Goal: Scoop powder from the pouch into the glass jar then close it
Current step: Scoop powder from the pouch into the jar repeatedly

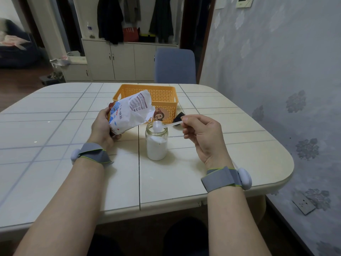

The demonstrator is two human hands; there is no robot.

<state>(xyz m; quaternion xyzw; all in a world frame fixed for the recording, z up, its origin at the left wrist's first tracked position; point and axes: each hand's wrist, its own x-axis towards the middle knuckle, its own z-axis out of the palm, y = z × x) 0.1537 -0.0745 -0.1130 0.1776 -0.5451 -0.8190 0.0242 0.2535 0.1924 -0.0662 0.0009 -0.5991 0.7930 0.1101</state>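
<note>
Two bare hands work over a tiled table (pixel 184 178). At left, the left hand (pixel 103 126) grips the bottom end of a white printed pouch (pixel 129 113), fingers curled round it from beneath and thumb along its near-left edge; the pouch is lifted off the table and tilted, its torn mouth pointing right, just above and left of the jar's mouth. At right, the right hand (pixel 203 133) pinches the handle end of a white plastic scoop (pixel 162 125) between thumb and forefinger, the other fingers loosely curled below. The scoop's bowl sits over the open mouth of the glass jar (pixel 156 143), which stands upright on the table between the hands, filled most of the way with white powder. Just beyond the jar stands an orange basket (pixel 162 97); a dark lid (pixel 178 117) lies near the basket's right corner, partly hidden by the right fingers.
</note>
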